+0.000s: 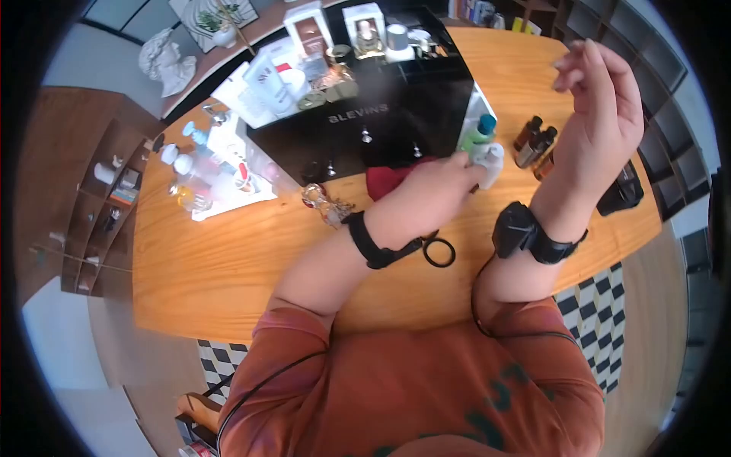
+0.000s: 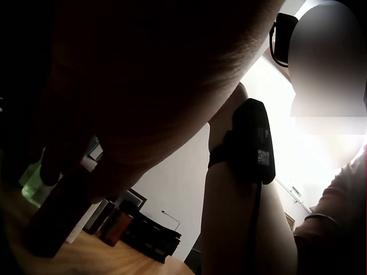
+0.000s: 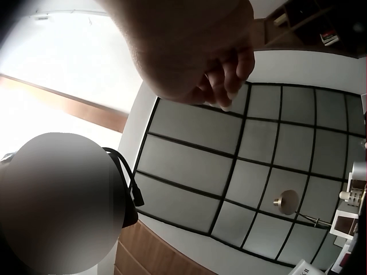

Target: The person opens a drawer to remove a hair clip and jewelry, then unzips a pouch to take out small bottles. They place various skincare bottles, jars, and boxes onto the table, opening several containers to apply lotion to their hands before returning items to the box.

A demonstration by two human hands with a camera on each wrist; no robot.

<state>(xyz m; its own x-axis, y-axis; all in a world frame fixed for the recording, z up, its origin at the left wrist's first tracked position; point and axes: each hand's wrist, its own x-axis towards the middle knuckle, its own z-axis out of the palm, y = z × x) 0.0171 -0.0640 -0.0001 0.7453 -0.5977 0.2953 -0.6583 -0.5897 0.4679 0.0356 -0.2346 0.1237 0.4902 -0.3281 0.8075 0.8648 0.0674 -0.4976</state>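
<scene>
My left hand [image 1: 438, 190] reaches across the table beside the black drawer chest [image 1: 304, 137]. In the left wrist view its fingers grip a dark, cylindrical bottle [image 2: 54, 223], mostly in shadow; the head view hides most of it under the hand. A white bottle [image 1: 491, 166] and a green bottle with a teal cap [image 1: 480, 133] stand right by those fingertips. Farther right are several brown bottles [image 1: 536, 147] with black caps. Raised over the table's right side, my right hand [image 1: 601, 103] has loosely bent fingers and holds nothing.
Boxes and a white tube [image 1: 266, 85] crowd the chest's top. On the left, a white tray [image 1: 228, 202] carries pump bottles. Red cloth [image 1: 384, 181], gold jewellery [image 1: 324, 204] and a black ring [image 1: 439, 252] lie in front. A black bag [image 1: 623, 190] sits at right.
</scene>
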